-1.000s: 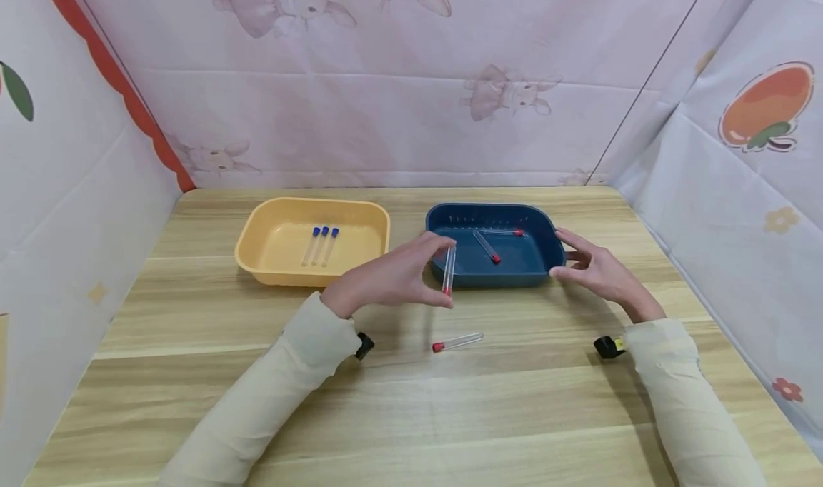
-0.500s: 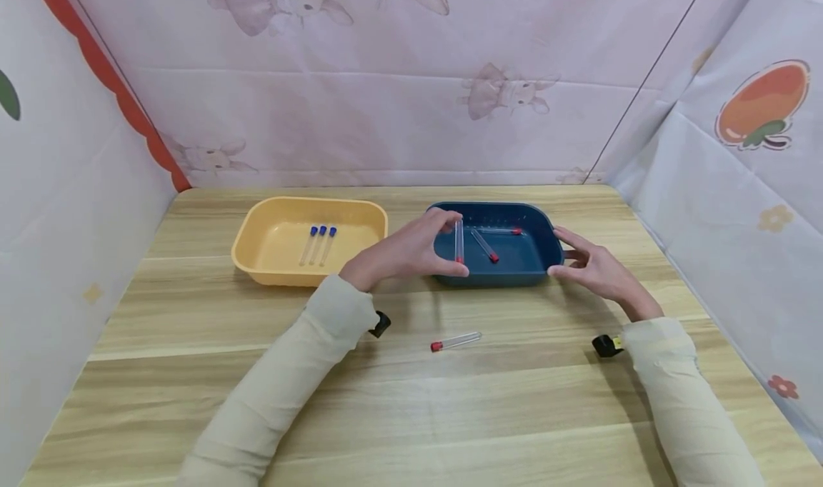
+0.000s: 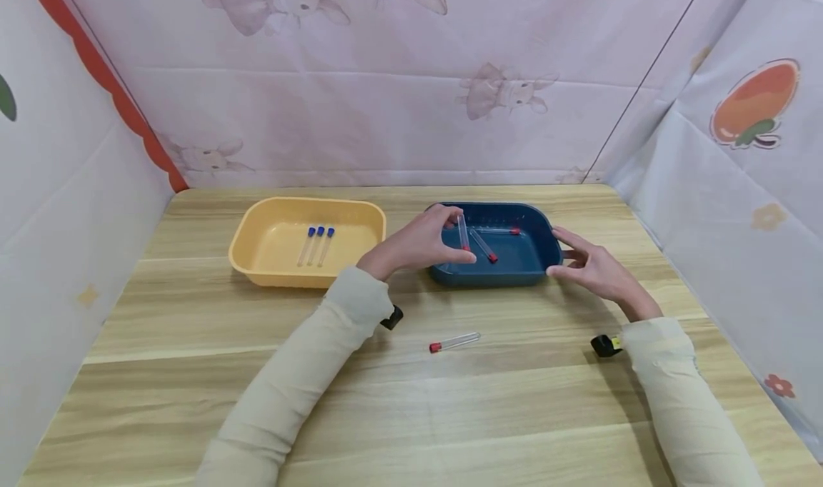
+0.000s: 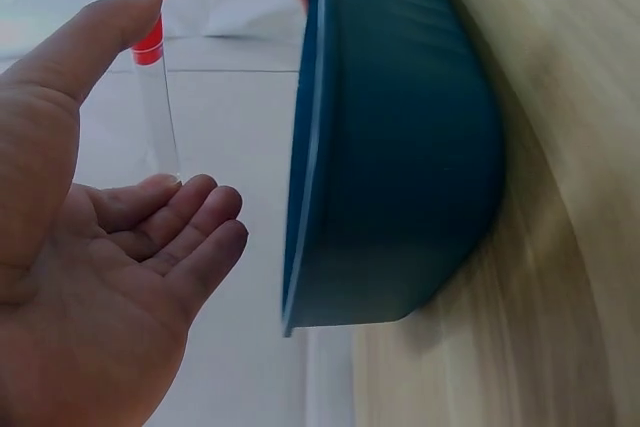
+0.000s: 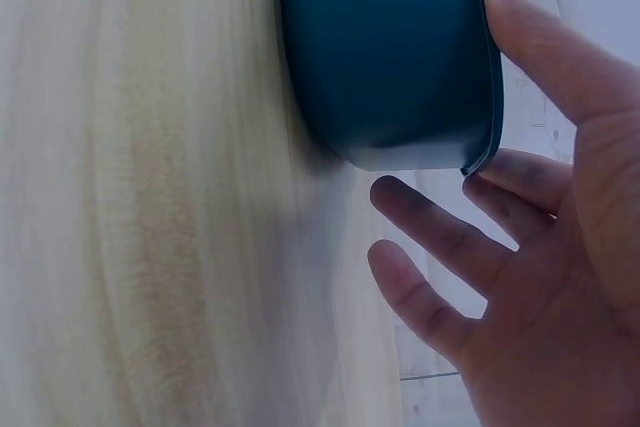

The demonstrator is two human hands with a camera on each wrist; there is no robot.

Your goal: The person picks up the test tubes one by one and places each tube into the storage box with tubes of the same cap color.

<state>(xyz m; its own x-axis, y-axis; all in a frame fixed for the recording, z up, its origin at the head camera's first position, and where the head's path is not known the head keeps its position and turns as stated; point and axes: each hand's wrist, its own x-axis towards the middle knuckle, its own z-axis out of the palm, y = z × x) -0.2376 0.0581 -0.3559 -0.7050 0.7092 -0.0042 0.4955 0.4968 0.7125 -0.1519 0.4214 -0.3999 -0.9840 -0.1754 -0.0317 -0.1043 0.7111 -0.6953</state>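
Note:
My left hand (image 3: 421,243) is over the left part of a dark blue basin (image 3: 495,280). Between its thumb and a fingertip it pinches a clear test tube (image 3: 464,231) by its two ends, the red cap at the thumb. In the left wrist view the same test tube (image 4: 157,117) is beside the basin's rim (image 4: 305,197). My right hand (image 3: 598,271) holds the basin's right end, thumb and fingertips spread along the rim; the right wrist view shows the thumb (image 5: 540,42) on that rim. Two red-capped tubes (image 3: 484,244) lie inside the basin.
Another red-capped test tube (image 3: 455,342) lies on the wooden table (image 3: 411,415) in front of the basin. To the left stands a yellow basin (image 3: 289,278) with three blue-capped tubes (image 3: 320,245). Printed cloth walls (image 3: 386,130) enclose the table's back and sides.
My left hand has carried the pinched test tube away from me and slightly right, from the basin's front left edge to over its inside. The right hand stays at the basin's right end.

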